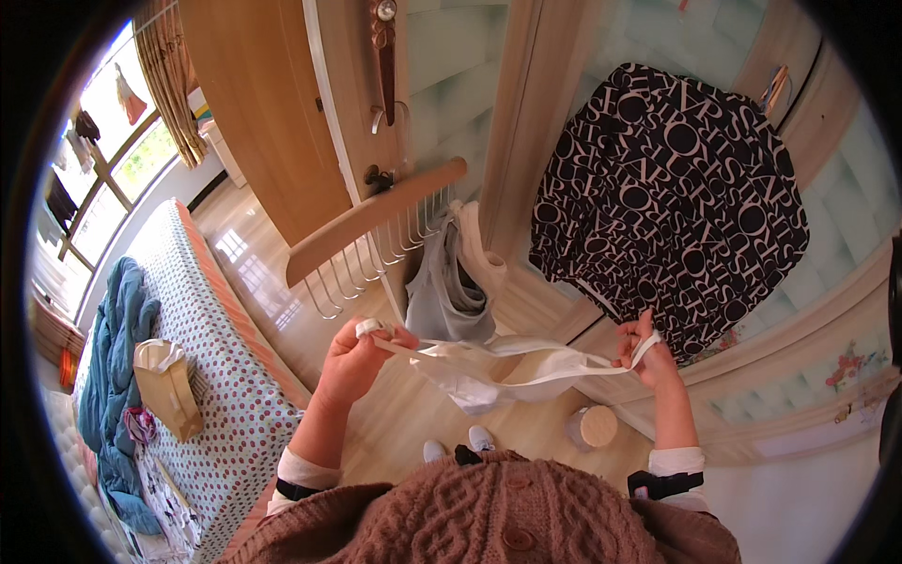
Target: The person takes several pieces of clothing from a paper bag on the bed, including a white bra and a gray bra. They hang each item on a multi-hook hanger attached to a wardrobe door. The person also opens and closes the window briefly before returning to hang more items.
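A white camisole with thin straps is stretched between my two hands in front of my body. My left hand grips one strap, its fingers closed. At the other end my right hand pinches the second strap, which loops over its fingers. Beyond my left hand, a wooden hanger with a row of metal hooks hangs tilted at a door handle. From its far-end hooks hang a grey garment and a cream one.
A black garment with white lettering hangs on the wardrobe at right. On the left, a bed holds a blue quilt and a paper bag. A round-topped stool or bin stands near my feet.
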Action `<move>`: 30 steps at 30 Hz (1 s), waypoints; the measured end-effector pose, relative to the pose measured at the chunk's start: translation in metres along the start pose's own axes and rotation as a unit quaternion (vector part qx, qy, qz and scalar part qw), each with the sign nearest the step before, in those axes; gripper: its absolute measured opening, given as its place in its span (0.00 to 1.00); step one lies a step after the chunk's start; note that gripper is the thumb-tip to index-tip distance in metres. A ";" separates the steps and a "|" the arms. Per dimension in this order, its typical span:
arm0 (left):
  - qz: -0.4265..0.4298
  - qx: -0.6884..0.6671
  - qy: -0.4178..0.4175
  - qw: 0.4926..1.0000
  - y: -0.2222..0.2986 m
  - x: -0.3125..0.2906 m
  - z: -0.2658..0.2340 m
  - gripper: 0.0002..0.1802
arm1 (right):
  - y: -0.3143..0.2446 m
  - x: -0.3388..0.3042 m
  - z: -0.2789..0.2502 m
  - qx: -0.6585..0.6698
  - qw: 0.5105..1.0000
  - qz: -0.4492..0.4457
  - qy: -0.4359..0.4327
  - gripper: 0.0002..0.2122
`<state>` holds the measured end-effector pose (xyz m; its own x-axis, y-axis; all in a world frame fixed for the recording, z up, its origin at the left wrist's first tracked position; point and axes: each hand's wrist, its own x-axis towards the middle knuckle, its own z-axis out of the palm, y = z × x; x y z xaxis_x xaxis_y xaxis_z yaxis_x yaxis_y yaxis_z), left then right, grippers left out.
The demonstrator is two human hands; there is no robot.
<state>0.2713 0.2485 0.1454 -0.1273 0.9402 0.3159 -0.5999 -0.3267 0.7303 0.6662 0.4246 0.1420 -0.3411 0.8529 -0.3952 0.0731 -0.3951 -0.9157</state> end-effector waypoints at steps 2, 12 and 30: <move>-0.035 0.052 -0.023 0.998 -0.005 -0.007 -0.005 0.09 | 0.016 0.009 -0.007 -0.141 0.986 0.058 0.070 0.35; -0.291 0.145 -0.226 0.918 -0.010 0.013 0.014 0.09 | 0.016 -0.006 0.029 0.044 0.992 0.074 -0.090 0.31; -0.203 0.358 -0.225 0.883 -0.032 0.073 0.077 0.13 | -0.065 -0.010 0.136 -0.466 0.763 -0.397 -0.210 0.13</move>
<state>0.3425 0.3202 0.1919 0.4067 0.9130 0.0316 0.1494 -0.1006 0.9836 0.5375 0.3956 0.2156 -0.8801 0.4356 0.1891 0.2547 0.7691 -0.5862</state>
